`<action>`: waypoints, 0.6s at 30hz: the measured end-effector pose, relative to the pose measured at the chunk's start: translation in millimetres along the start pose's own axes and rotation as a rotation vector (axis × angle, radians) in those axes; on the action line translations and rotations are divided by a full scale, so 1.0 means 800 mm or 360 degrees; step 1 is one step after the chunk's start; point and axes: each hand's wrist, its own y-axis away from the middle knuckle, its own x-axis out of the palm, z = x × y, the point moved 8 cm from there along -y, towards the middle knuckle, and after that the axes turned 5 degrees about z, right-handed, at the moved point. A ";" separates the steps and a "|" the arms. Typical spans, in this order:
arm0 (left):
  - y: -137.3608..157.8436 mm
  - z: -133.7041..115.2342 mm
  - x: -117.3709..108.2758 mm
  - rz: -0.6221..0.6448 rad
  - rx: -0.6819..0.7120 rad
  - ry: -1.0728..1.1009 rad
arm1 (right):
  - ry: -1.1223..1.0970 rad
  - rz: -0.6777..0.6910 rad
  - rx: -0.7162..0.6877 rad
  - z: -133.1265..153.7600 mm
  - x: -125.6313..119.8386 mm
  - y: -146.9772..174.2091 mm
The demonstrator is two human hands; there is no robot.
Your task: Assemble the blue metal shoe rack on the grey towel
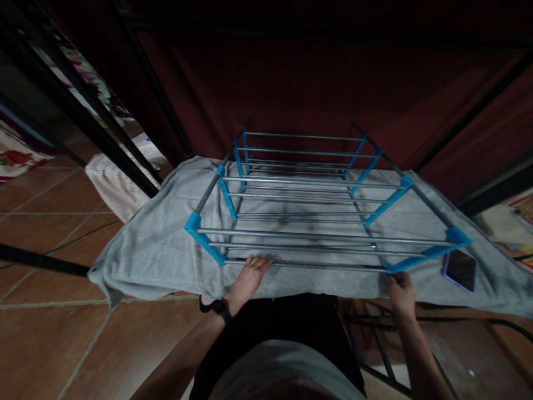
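Note:
A shoe rack of grey metal tubes and blue plastic connectors lies on a grey cloth, its tiers running away from me. My left hand rests at the lowest front tube, fingers stretched out flat and touching it left of its middle. At the rack's near right corner, my right hand has its fingers curled against the lower end of a blue connector. Its fingertips are partly hidden there. A dark band circles my left wrist.
On the cloth to the right lies a phone in a purple case. Black metal bars rise at the left, and a dark red panel stands behind the rack. Below are brown floor tiles and a black metal frame at right.

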 end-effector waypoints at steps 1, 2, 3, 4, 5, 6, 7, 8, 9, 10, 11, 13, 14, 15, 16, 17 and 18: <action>0.000 -0.001 -0.002 -0.0004 0.0009 -0.0004 | -0.0008 -0.0003 0.0017 -0.002 0.000 -0.002; 0.000 -0.001 -0.003 -0.0010 0.0027 -0.0011 | -0.0013 -0.0007 0.0031 -0.004 -0.001 -0.003; 0.001 -0.001 -0.006 -0.0026 0.0045 -0.0021 | -0.0017 -0.0004 0.0038 -0.004 0.000 -0.004; 0.001 0.001 -0.010 -0.0058 0.0058 -0.0035 | -0.0022 0.0002 0.0038 -0.004 0.000 -0.005; 0.000 0.004 -0.015 -0.0107 0.0062 -0.0052 | -0.0026 0.0006 0.0034 -0.002 0.001 -0.004; -0.001 0.009 -0.021 -0.0165 0.0058 -0.0069 | -0.0031 0.0011 0.0024 0.001 0.002 -0.003; -0.004 0.016 -0.027 -0.0231 0.0041 -0.0088 | -0.0039 0.0016 0.0008 0.005 0.003 -0.001; -0.008 0.024 -0.033 -0.0292 0.0017 -0.0105 | -0.0043 0.0014 -0.0009 0.009 0.004 0.001; -0.014 0.033 -0.036 -0.0336 -0.0006 -0.0118 | -0.0042 0.0005 -0.0028 0.013 0.005 0.003; -0.021 0.041 -0.038 -0.0357 -0.0019 -0.0121 | -0.0037 -0.0011 -0.0047 0.018 0.006 0.005; -0.030 0.049 -0.039 -0.0360 -0.0017 -0.0114 | -0.0033 -0.0029 -0.0065 0.021 0.007 0.006; -0.050 0.061 -0.036 -0.0330 0.0011 -0.0096 | -0.0037 -0.0071 -0.0088 0.025 0.010 0.008; -0.059 0.064 -0.035 -0.0306 0.0042 -0.0096 | -0.0041 -0.0092 -0.0090 0.025 0.011 0.008; -0.068 0.067 -0.033 -0.0283 0.0075 -0.0105 | -0.0043 -0.0110 -0.0088 0.025 0.011 0.008; -0.075 0.068 -0.032 -0.0259 0.0113 -0.0124 | -0.0047 -0.0127 -0.0084 0.025 0.012 0.008; -0.081 0.068 -0.031 -0.0229 0.0159 -0.0146 | -0.0058 -0.0144 -0.0085 0.025 0.011 0.007; -0.085 0.067 -0.030 -0.0199 0.0212 -0.0172 | -0.0074 -0.0156 -0.0097 0.026 0.011 0.007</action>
